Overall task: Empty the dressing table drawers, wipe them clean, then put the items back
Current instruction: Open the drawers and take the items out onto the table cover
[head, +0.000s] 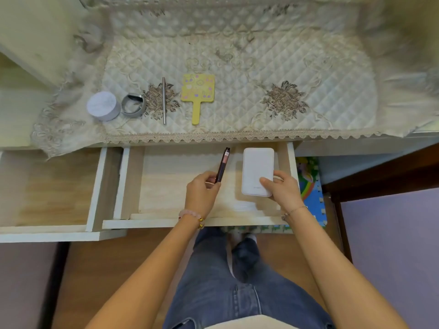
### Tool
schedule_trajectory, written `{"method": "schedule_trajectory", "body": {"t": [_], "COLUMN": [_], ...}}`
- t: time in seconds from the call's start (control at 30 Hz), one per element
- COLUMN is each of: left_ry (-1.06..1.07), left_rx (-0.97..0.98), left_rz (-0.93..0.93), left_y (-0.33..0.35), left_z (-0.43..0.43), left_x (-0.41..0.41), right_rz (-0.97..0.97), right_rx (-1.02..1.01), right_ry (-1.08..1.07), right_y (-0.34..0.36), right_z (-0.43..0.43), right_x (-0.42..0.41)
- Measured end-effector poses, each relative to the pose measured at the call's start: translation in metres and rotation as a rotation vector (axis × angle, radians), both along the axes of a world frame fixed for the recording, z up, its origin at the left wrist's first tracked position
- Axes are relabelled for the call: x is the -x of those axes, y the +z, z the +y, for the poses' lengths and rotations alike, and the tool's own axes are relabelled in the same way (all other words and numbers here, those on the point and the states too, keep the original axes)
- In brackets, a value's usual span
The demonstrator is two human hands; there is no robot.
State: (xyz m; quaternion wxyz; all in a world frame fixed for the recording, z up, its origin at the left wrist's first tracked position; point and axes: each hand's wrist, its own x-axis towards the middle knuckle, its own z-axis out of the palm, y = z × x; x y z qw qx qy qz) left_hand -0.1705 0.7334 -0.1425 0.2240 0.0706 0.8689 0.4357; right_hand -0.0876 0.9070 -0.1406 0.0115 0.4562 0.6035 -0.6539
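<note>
Two drawers of the dressing table stand pulled out. Over the middle drawer (290, 162) my left hand (202, 193) pinches the lower end of a dark slim pen-like tube (222, 165). My right hand (282, 188) grips the near end of a white flat rectangular device (257, 167), thumb on top. The left drawer (95, 186) shows only its bare wooden bottom. On the quilted tabletop cloth (237, 108) lie a white round pad container (102, 106), a grey bracelet ring (133, 106), a thin metal stick (164, 100) and a yellow hand mirror (197, 93).
The lace edge of the cloth (213, 137) hangs over the drawer fronts. A colourful foam floor mat (308, 186) lies under the table at the right. My legs in jeans (225, 281) stand close to the drawer front. A dark wooden piece of furniture (380, 174) stands at the right.
</note>
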Motion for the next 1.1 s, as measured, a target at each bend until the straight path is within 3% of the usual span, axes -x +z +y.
{"method": "schedule_trajectory", "body": {"t": [0.63, 1.1], "left_ry": [0.131, 0.081], "left_rx": [-0.135, 0.044], "left_rz": [0.013, 0.045], "left_y": [0.041, 0.025], "left_z": [0.085, 0.125], "left_x": [0.101, 0.154], "right_rz": [0.179, 0.085], "right_rx": [0.003, -0.13], "right_ry": [-0.191, -0.061], "right_y": [0.044, 0.029], "right_z": [0.073, 0.099], "right_x": [0.088, 0.153]}}
